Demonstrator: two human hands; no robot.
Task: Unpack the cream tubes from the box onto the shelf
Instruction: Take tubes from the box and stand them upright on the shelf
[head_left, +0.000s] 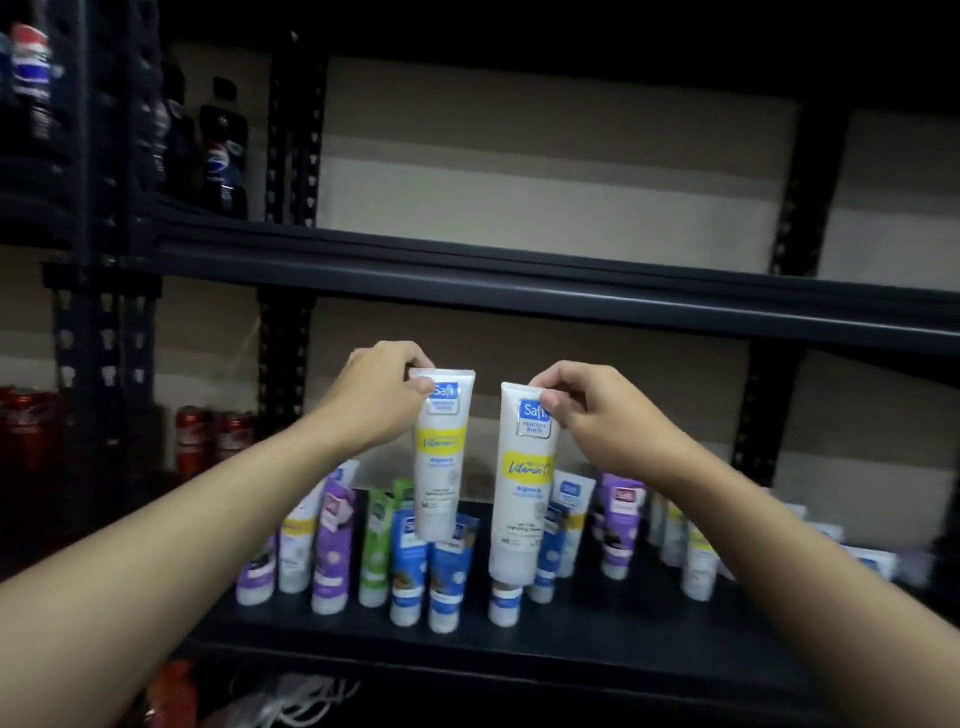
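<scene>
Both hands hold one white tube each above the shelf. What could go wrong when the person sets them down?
1. The left hand and the right hand pinch their tubes only at the flat top end, so the left tube or the right tube could slip or swing.
2. The standing tubes are packed close on their caps on the shelf; a tube lowered among them might knock one over and topple its neighbours.
</scene>
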